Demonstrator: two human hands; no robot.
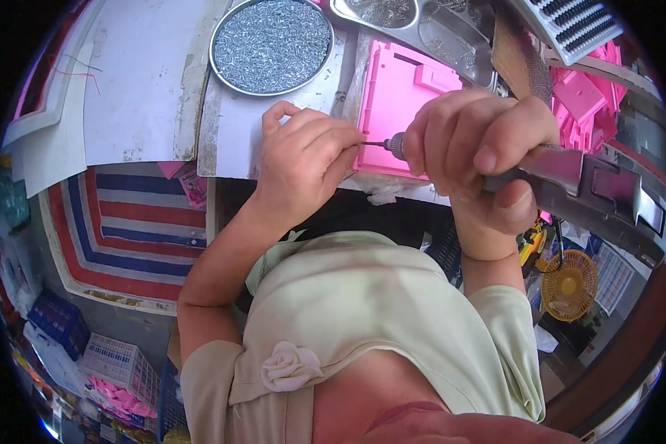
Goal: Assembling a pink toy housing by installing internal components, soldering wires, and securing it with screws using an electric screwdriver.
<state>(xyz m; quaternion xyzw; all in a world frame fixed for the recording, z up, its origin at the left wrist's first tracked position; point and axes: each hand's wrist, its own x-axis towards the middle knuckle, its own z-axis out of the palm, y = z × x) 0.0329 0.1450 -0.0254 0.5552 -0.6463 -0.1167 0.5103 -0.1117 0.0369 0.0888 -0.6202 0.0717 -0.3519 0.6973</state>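
Observation:
My right hand [475, 144] grips a grey electric screwdriver [592, 192], its bit [377, 143] pointing left. My left hand [303, 159] is closed with its fingertips pinched at the bit's tip, on something too small to make out, perhaps a screw. Both hands hover at the near edge of the workbench. A pink plastic housing [396, 96] lies on the bench just behind the bit, between the two hands.
A round metal tray [229, 74] full of small screws sits at the back of the white bench [140, 89]. A steel tray [451, 37] with more small parts and a stack of pink parts [588, 103] stand at the right. A striped sack [126, 229] lies below left.

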